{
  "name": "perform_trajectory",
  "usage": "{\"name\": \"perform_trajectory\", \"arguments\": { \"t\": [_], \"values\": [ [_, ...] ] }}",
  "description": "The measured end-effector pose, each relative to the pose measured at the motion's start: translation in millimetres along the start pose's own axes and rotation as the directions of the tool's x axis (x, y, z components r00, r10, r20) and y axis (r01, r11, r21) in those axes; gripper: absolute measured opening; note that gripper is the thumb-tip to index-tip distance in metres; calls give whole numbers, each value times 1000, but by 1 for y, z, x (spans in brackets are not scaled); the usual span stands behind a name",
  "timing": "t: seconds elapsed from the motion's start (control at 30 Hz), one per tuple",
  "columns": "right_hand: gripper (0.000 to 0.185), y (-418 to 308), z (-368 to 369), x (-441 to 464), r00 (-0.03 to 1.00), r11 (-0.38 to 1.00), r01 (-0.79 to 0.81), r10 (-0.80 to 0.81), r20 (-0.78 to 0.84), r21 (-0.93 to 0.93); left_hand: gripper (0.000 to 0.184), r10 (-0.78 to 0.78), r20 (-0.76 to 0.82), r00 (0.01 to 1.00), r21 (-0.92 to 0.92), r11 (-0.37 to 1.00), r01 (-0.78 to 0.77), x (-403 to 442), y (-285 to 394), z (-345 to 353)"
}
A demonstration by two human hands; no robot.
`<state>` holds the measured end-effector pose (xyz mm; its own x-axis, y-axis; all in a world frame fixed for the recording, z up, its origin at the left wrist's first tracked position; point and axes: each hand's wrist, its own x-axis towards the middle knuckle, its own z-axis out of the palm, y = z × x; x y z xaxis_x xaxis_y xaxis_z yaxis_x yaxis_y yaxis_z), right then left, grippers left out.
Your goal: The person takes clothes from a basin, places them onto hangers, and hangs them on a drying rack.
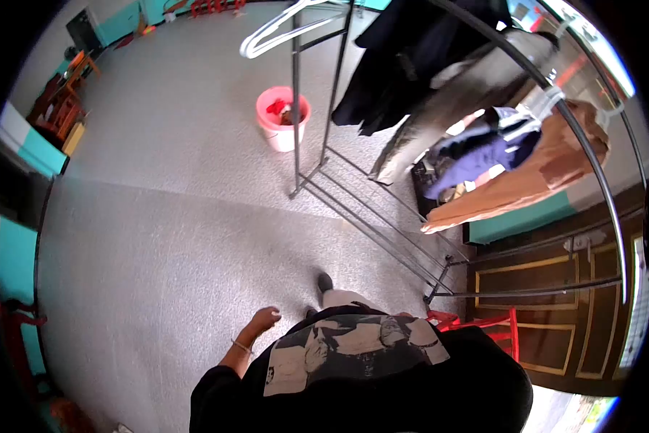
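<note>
My left hand (265, 317) hangs low in front of my body, over the grey floor, with a bracelet on the wrist. Its fingers look curled, but whether anything is inside them cannot be made out. My right hand is hidden behind my black shirt (360, 346). Ahead and to the right stands a metal clothes rack (368, 225) with a black garment (411, 61), a grey one (440, 108), a purple one (476, 164) and brown trousers (512, 187). White hangers (285, 35) hang at its left end.
A pink bucket (283, 137) with red and brown items stands left of the rack. Beside the brown wooden door (530, 310) is a red chair (512, 332). Wooden furniture (61, 108) lines the far left wall. The rack's low bars run close to the floor.
</note>
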<state>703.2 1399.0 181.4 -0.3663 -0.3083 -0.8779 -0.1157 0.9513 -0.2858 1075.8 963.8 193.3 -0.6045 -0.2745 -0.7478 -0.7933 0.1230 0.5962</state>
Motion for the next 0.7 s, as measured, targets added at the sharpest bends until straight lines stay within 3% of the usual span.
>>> {"name": "perform_trajectory", "arguments": {
  "t": [0.03,0.1,0.17,0.23,0.27,0.3,0.37,0.4,0.43,0.47,0.5,0.53,0.57,0.6,0.63,0.67,0.7],
  "values": [
    [29,-12,0,15,999,997,36,-35,5,-75,43,1,-52,999,-70,998,-5,0,9,-15],
    [28,-34,-6,52,994,968,108,-106,19,-227,38,169,-132,977,28,986,-166,27,-7,-40],
    [27,-60,-16,99,982,890,188,-184,51,-415,38,158,-168,973,61,987,-150,7,24,-82],
    [29,-110,-27,139,968,706,244,-214,128,-664,36,118,-253,960,-8,992,-124,6,-1,-100],
    [31,-142,-31,151,963,574,264,-204,176,-775,36,215,-304,928,107,976,-191,9,-31,-105],
    [34,-171,-39,165,960,423,272,-184,212,-865,36,39,-299,953,81,997,-16,6,-48,-110],
    [33,-189,-33,253,994,751,69,7,112,-657,36,7,-336,942,-6,1000,-10,-10,-85,-113],
    [31,-290,-48,194,916,539,362,-356,183,-761,34,43,-359,932,70,997,-19,-9,-135,-93],
    [30,-298,-31,256,748,314,539,-606,272,-782,33,84,-379,922,148,989,-29,-1,-168,-83],
    [31,-364,-36,253,811,455,526,-523,263,-718,31,-173,-319,932,45,979,198,-19,-141,-95],
    [32,-409,-23,286,786,400,572,-516,339,-716,30,-419,-237,877,-18,904,427,-42,-101,-114],
    [30,-465,-16,295,750,346,609,-545,375,-714,29,-488,-200,850,-47,871,489,-45,-106,-115],
    [28,-528,-11,294,767,366,595,-525,369,-716,29,-489,-191,851,-75,872,484,-43,-123,-113],
    [29,-578,-9,294,707,268,638,-575,411,-722,29,-469,-188,863,-98,883,458,-36,-139,-113],
    [30,-620,0,311,679,283,665,-615,401,-692,28,-435,-187,881,-128,900,417,-24,-163,-114],
    [30,-662,-3,306,585,213,733,-682,439,-646,28,-405,-184,895,-149,912,382,-13,-183,-118],
    [28,-692,12,339,691,337,657,-628,359,-675,28,-383,-182,905,-161,920,357,-5,-197,-125]
  ]
}}
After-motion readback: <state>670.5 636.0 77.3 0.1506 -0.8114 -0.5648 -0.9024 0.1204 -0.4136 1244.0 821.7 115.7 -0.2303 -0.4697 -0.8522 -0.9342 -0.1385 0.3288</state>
